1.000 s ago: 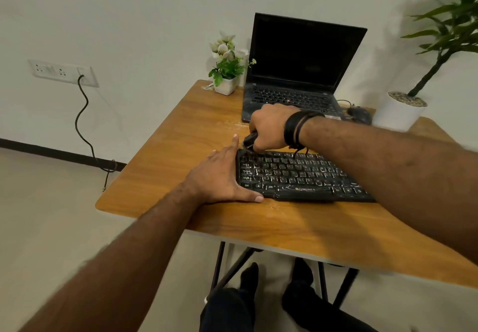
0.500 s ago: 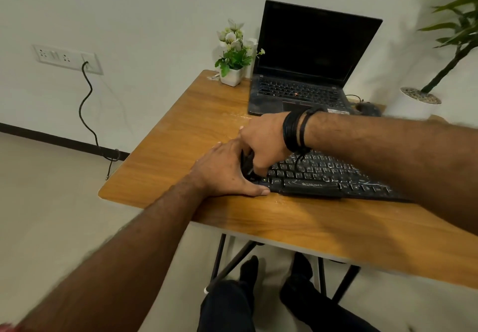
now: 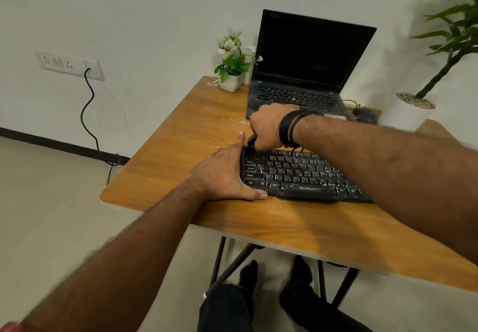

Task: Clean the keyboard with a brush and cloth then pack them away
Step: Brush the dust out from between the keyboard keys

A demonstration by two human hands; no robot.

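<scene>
At the centre of the frame, slightly right, the black keyboard (image 3: 300, 174) lies flat on the wooden table (image 3: 181, 135), its right end hidden under the forearm. The right hand (image 3: 266, 127) sits at the keyboard's upper-left corner, its grip clenched round a dark brush (image 3: 251, 140), of which only a short dark stub shows below the fist (bristles cannot be made out). The left hand (image 3: 225, 174) lies flat against the keyboard's left edge, fingers straight, thumb along the near edge, bracing it and grasping nothing. This looks like the brushing step, with the far row of keys being worked; the next move probably calls for drawing the brush along the rows while the brace holds. No cloth is visible anywhere, nor anything to pack the tools into. Beyond, toward the upper middle, stand an open laptop (image 3: 305, 73) with a dark screen and a small potted flower (image 3: 232, 68); a mouse (image 3: 364, 114) shows blurred beside the laptop, and a larger plant (image 3: 424, 93) is cut off at the right edge.
</scene>
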